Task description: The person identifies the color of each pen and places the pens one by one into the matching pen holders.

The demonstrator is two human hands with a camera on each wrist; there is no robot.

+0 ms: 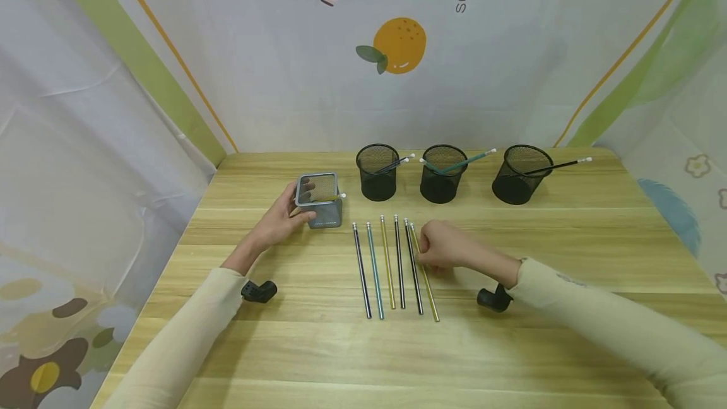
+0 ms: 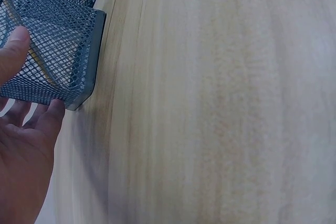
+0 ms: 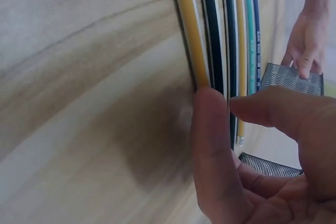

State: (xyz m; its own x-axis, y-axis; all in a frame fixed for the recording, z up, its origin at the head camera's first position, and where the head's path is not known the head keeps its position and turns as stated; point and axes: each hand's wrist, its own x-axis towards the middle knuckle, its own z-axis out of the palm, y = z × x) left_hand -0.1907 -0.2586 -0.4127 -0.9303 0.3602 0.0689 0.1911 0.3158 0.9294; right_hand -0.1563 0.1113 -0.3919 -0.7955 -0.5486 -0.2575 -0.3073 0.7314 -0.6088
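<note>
At the left, my left hand (image 1: 276,223) grips a grey square mesh pen holder (image 1: 326,214), thumb on its near side and fingers round the far side. A yellow pencil (image 1: 326,198) leans inside it. My right hand (image 1: 445,246) is at the right end of a row of several pencils, fingers curled. In the right wrist view its index fingertip (image 3: 210,98) overlaps the outermost yellow pencil (image 3: 190,30), with the thumb close by; whether they pinch it I cannot tell. Beside it lie two black pencils (image 1: 413,270), another yellow, a teal (image 1: 375,276) and a dark blue one (image 1: 361,276).
Three round black mesh cups stand along the back: the left cup (image 1: 378,189) holds dark pencils, the middle cup (image 1: 438,189) teal pencils, the right cup (image 1: 511,189) a black pencil. A patterned curtain (image 1: 284,81) hangs behind the wooden table (image 1: 318,358).
</note>
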